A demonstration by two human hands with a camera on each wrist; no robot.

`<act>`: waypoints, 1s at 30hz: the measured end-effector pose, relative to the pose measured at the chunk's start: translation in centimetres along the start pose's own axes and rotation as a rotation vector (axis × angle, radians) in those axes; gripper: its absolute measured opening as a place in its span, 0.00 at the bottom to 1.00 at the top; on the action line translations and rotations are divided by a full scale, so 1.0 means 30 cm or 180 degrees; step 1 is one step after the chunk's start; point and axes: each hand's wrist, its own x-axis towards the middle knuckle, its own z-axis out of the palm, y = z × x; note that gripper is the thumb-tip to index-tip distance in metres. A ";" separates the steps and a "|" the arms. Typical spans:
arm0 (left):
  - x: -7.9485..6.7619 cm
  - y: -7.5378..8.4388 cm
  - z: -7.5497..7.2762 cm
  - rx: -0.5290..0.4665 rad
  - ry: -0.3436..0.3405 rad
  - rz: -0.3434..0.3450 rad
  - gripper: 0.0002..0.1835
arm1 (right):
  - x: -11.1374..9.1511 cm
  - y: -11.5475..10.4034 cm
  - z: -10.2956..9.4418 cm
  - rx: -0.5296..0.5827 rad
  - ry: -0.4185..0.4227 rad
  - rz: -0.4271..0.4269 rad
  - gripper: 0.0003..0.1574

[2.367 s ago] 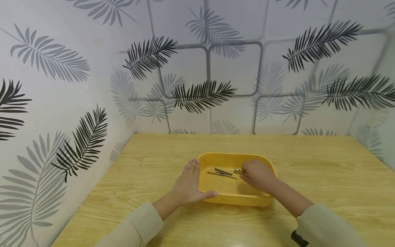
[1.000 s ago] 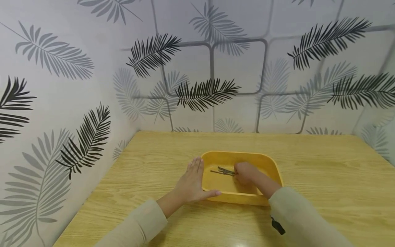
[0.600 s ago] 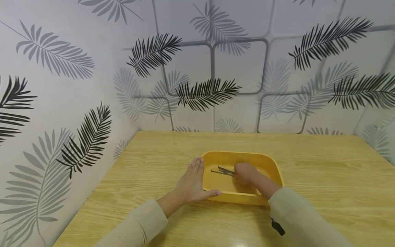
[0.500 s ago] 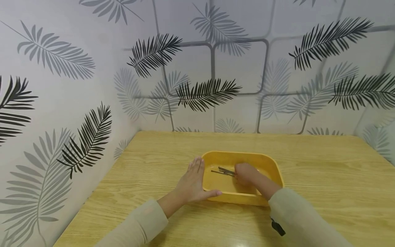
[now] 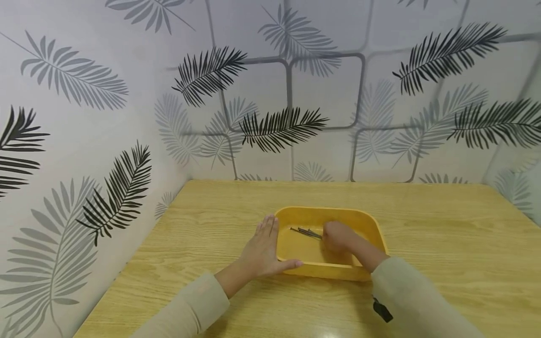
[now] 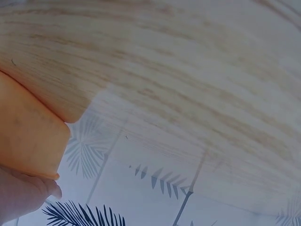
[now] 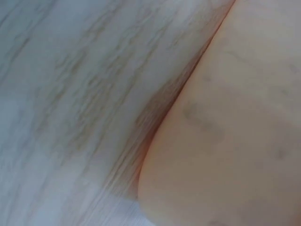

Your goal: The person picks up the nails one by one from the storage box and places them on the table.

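A yellow plastic tray [image 5: 329,271] sits on the wooden table, holding several thin dark nails [image 5: 306,232]. My left hand [image 5: 261,251] rests against the tray's left side, fingers straight along the wall and thumb out over the near rim. Inside the tray, my right hand [image 5: 338,237] has its fingers curled round the right ends of the nails, which stick out to the left. Its fingertips are hidden from the head view. In the left wrist view, part of the left hand [image 6: 23,195] touches the tray [image 6: 30,122]. The right wrist view shows only the tray's outer wall [image 7: 225,141] and the tabletop.
The wood-grain table [image 5: 203,220] spreads out around the tray on all sides. Behind and to the left stand walls [image 5: 321,155] with a leaf pattern. A small black object [image 5: 382,311] hangs at the right sleeve [image 5: 416,295].
My right hand went from the tray's right part leftward to the nails, then slid slightly right. The nails turned a little and drew closer together. The left hand stayed on the tray.
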 end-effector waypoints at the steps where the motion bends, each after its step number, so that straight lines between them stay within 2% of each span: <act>1: 0.001 -0.001 0.000 0.0009 0.0006 0.0003 0.66 | 0.020 0.050 0.036 0.0052 0.0093 -0.0076 0.19; 6: 0.002 -0.005 0.004 0.0051 0.0051 0.0055 0.69 | 0.143 0.325 0.245 0.0031 0.0439 -0.0352 0.23; 8: 0.003 -0.007 0.005 0.0053 0.0072 0.0099 0.70 | 0.175 0.391 0.293 0.0029 0.0432 -0.0333 0.23; 10: 0.002 -0.006 0.003 0.0061 0.0087 0.0147 0.70 | 0.187 0.425 0.310 0.0087 0.0407 -0.0254 0.24; 11: 0.002 -0.006 0.002 0.0080 0.0099 0.0179 0.69 | 0.173 0.396 0.284 0.0115 0.0347 -0.0142 0.24; 12: 0.003 -0.005 0.002 0.0093 0.0104 0.0204 0.69 | 0.143 0.343 0.242 0.0122 0.0370 -0.0160 0.24; 15: 0.003 0.000 -0.004 0.0127 0.0115 0.0289 0.67 | 0.104 0.286 0.175 0.0279 0.0326 -0.0066 0.25; 17: 0.003 0.001 -0.006 0.0135 0.0112 0.0328 0.67 | 0.089 0.265 0.145 0.0382 0.0340 -0.0166 0.26; 18: 0.003 0.001 -0.007 0.0124 0.0107 0.0344 0.66 | 0.095 0.283 0.152 0.0414 0.0332 -0.0206 0.26; 19: 0.002 0.002 -0.009 0.0126 0.0102 0.0358 0.66 | 0.124 0.346 0.193 0.0455 0.0390 -0.0248 0.27; 22: 0.004 0.003 -0.011 0.0148 0.0089 0.0367 0.65 | 0.136 0.370 0.197 0.0466 0.0380 -0.0243 0.28; 24: 0.005 0.004 -0.012 0.0165 0.0079 0.0366 0.64 | 0.122 0.346 0.166 0.0489 0.0294 -0.0082 0.27; 26: 0.007 0.006 -0.013 0.0171 0.0061 0.0356 0.62 | 0.098 0.307 0.124 0.0527 0.0284 -0.0038 0.27; 27: 0.008 0.007 -0.013 0.0177 0.0050 0.0348 0.62 | 0.075 0.265 0.087 0.0544 0.0208 0.0074 0.27; 30: 0.010 0.008 -0.010 0.0202 0.0017 0.0326 0.61 | 0.017 0.153 -0.003 0.0624 0.0216 0.0114 0.29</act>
